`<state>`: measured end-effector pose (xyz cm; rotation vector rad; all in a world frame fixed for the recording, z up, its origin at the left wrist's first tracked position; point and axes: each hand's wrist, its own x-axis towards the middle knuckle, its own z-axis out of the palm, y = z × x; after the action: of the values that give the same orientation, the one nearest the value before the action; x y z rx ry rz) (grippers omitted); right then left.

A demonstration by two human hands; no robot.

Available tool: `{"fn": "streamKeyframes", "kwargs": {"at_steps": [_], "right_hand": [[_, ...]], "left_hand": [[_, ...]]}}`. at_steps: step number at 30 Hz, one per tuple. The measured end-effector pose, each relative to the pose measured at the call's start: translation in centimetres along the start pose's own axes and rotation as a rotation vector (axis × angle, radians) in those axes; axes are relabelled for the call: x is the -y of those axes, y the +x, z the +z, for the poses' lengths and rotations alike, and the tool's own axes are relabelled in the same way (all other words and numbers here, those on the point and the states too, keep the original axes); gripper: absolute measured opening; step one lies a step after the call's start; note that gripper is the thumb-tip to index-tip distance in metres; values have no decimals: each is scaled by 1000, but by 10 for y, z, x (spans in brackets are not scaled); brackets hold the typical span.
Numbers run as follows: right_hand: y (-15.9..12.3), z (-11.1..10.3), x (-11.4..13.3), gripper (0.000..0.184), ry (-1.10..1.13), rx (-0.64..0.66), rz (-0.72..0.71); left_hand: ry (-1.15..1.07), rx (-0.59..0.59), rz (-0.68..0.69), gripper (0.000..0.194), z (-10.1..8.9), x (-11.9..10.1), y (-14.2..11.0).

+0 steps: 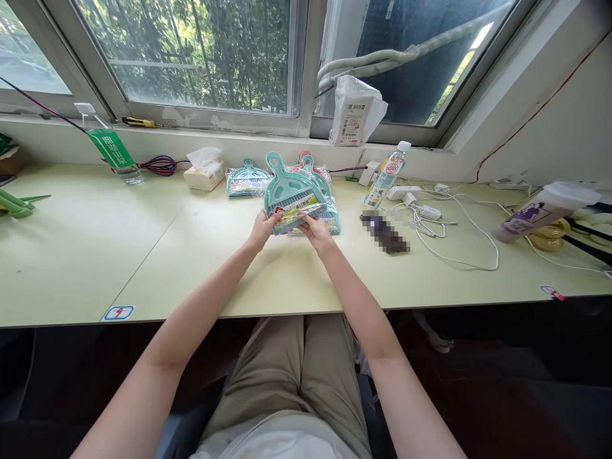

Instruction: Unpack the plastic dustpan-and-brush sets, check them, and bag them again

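A teal mini dustpan-and-brush set [292,191] in a clear packet is tilted up above the pale green desk [143,248]. My left hand [264,228] grips its lower left edge with closed fingers. My right hand [315,229] pinches its lower right edge. Under and behind the held set lies a pile of similar packets [319,175], some with pink parts. One more teal set [246,180] lies flat to the left of the pile.
A tissue pack [205,172] and a green-labelled bottle [112,148] stand at the back left. A water bottle [386,175], a dark blurred object [385,233], white chargers with cables [430,217] and a lying white bottle [540,210] are to the right. A white parcel [356,111] rests on the window sill.
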<state>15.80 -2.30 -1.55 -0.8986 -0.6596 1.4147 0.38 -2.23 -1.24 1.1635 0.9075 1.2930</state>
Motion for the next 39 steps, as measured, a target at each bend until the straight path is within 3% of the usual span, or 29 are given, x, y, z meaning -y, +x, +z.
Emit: {"fn": "streamKeyframes", "kwargs": {"at_steps": [2, 4, 7, 10, 12, 16, 24, 28, 34, 37, 39], "right_hand": [[1, -4, 8, 16, -109, 99, 79], [1, -8, 16, 16, -275, 155, 62], [-4, -11, 25, 7, -531, 110, -258], [-11, -8, 27, 36, -751, 163, -603], [-13, -5, 26, 43, -886, 186, -688], [-12, -6, 25, 20, -902, 112, -750], [-5, -14, 29, 8, -584, 62, -670], [-4, -15, 22, 5, -552, 9, -652], [12, -29, 16, 31, -471, 77, -481], [23, -39, 19, 32, -376, 69, -339], [26, -44, 23, 33, -300, 55, -320]], "left_hand": [[-34, -31, -14, 43, -7, -4, 4], [-84, -76, -21, 39, -17, -8, 9], [-178, -183, -42, 33, -33, -13, 16], [-236, -249, -157, 28, -48, -16, 21], [-227, -222, -233, 28, -53, -16, 22], [-135, -108, -288, 37, -53, -13, 20], [-38, 53, -282, 28, -39, -11, 14], [18, 171, -211, 28, -34, -11, 10], [131, 238, -87, 45, -28, -13, 2], [205, 305, -30, 59, -25, -20, -4], [234, 390, 3, 69, -23, -24, -8]]}}
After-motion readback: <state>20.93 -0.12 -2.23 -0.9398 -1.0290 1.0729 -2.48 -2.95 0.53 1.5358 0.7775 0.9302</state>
